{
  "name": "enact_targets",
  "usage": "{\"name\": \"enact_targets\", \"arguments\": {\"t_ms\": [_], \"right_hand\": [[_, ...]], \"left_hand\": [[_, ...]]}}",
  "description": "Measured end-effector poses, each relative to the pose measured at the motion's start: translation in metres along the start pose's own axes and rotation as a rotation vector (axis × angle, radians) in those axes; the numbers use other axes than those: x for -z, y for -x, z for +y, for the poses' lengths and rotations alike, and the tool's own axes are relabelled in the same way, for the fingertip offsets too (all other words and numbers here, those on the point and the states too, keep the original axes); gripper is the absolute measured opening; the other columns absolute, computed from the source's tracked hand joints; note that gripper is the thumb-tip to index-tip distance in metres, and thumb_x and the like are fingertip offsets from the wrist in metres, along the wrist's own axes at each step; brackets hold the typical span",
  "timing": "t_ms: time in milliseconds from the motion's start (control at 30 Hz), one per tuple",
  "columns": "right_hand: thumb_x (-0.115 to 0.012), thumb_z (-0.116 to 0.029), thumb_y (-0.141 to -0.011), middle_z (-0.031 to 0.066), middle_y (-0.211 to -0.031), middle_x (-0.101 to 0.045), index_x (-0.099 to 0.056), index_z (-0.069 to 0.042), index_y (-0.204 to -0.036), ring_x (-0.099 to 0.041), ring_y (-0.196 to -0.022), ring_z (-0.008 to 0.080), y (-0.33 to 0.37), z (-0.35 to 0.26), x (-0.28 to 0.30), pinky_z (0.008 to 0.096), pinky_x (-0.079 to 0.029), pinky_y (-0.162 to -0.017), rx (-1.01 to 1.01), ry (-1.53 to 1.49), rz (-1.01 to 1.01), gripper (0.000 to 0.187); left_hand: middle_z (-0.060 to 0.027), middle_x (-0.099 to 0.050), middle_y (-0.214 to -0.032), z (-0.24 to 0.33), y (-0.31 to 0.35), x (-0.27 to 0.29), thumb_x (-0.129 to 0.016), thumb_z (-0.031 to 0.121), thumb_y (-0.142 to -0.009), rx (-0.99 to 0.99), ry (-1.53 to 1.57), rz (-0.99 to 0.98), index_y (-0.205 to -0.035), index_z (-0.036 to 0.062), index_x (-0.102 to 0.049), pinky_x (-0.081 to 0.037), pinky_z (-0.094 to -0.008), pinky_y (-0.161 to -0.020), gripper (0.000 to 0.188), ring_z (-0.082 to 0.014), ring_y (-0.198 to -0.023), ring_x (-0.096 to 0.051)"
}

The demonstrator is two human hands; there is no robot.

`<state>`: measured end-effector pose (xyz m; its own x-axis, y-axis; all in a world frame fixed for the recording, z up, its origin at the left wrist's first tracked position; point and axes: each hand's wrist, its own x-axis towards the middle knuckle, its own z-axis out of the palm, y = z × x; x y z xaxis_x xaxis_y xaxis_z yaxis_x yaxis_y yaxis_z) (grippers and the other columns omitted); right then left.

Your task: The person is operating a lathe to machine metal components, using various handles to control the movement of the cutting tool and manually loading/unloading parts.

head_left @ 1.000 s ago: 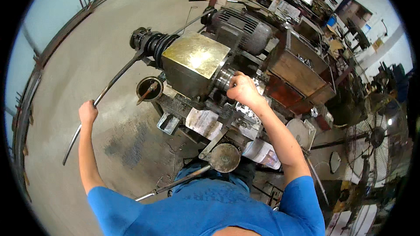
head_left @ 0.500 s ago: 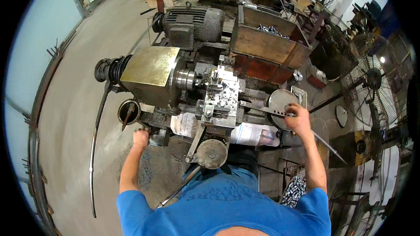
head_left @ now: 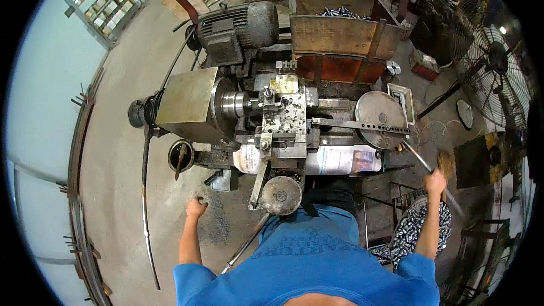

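Note:
Over the floor at the left, my left hand (head_left: 196, 208) is closed, with a small dark bit at its fingertips that I cannot make out. On the right, my right hand (head_left: 436, 182) is closed round a long metal lever (head_left: 416, 154) that slants down from the machine. Brown bristly or fibrous stuff (head_left: 446, 163) shows just beyond that hand. Between my arms stands a small lathe with a steel spindle (head_left: 233, 104), a chip-covered tool slide (head_left: 288, 112) and a perforated flat bar (head_left: 362, 125) reaching across a round disc (head_left: 381, 107).
A dark pot with a brush (head_left: 181, 156) sits left of the lathe. Behind are a motor (head_left: 241, 25) and a wooden box (head_left: 334, 37) of metal parts. A basket of shiny parts (head_left: 422, 229) lies under my right arm; a fan (head_left: 487, 51) stands far right.
My right hand has left the perforated bar and gone right and nearer to the lever. My left hand has drawn back from beside the pot toward me. The view has shifted.

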<state>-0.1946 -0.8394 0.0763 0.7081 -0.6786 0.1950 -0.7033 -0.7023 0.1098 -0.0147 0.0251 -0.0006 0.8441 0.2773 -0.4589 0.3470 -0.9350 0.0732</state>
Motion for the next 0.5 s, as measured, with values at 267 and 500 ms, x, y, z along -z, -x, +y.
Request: {"name": "enact_targets", "arguments": {"t_ms": [267, 500], "right_hand": [[-0.061, -0.024, -0.053, 0.0216, -0.077, -0.063, -0.057, -0.003, -0.086, -0.062, -0.071, 0.0388, 0.114, -0.081, 0.074, 0.0457, -0.05, -0.065, -0.243, -0.106, -0.253, 0.04], [-0.057, -0.023, -0.056, 0.0237, -0.075, -0.062, -0.056, -0.002, -0.085, -0.059, -0.073, 0.043, 0.128, -0.088, 0.078, 0.0499, -0.047, -0.068, -0.232, -0.167, -0.23, 0.036]], "left_hand": [[-0.0176, -0.066, -0.077, 0.0, 0.019, -0.019, -0.064, 0.019, -0.074, 0.064, 0.328, -0.181, -0.108, 0.003, -0.061, -0.052, -0.0313, -0.061, 0.038, -0.0208, -0.054, -0.065], [-0.0187, -0.066, -0.079, 0.012, -0.004, -0.004, -0.065, 0.018, -0.075, -0.021, 0.367, -0.08, -0.11, -0.0009, -0.058, -0.051, -0.0338, -0.059, 0.041, -0.0205, -0.054, -0.064]]}}
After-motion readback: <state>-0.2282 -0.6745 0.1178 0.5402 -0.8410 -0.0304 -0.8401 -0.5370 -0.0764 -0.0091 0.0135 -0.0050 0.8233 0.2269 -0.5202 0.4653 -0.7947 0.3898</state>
